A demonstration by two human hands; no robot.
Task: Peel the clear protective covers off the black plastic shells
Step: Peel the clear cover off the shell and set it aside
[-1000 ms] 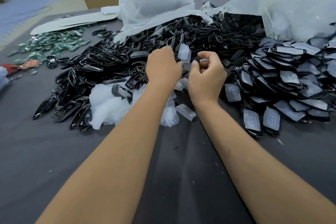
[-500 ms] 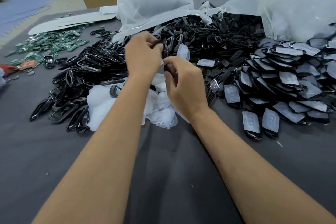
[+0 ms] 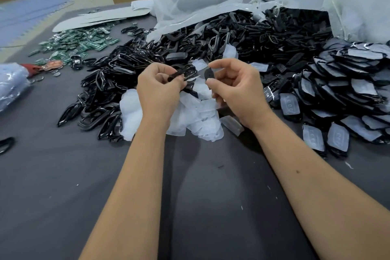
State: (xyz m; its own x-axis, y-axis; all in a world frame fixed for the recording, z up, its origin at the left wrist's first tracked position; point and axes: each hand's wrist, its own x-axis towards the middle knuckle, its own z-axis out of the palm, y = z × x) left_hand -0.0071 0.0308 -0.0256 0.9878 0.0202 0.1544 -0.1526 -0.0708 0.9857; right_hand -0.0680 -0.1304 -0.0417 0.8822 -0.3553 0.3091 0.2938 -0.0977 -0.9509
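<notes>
At nine o'clock on the grey counter (image 3: 63, 175) a scatter of green circuit boards (image 3: 80, 41) was seen, and just right of it a heap of bare black frames (image 3: 101, 99). Toward the centre, a drift of discarded clear covers (image 3: 196, 120) lay directly beneath the hands. The left hand (image 3: 158, 89) was curled, its fingers (image 3: 168, 78) pinching a slim black shell (image 3: 177, 74) edge-on. At three o'clock from it, close but apart, the right hand (image 3: 236, 91) was curled as well; its thumb and forefinger appeared to pinch a clear cover (image 3: 202, 64), behind which a small dark piece (image 3: 209, 74) was glimpsed. Whether that cover was fully free of the shell could not be told. Further right, at two to three o'clock, a stack of covered shells (image 3: 348, 95) awaited work, and a clear plastic bag (image 3: 348, 0) was slumped at one o'clock.

The step was judged to be the parting of cover from shell. It would be done best if the shell were gripped by its rim, so that the face was left untouched, and the film drawn back low and steadily from one corner rather than snatched. The loose cover would then be dropped onto the pile below, which lay at six o'clock from the fingers.
</notes>
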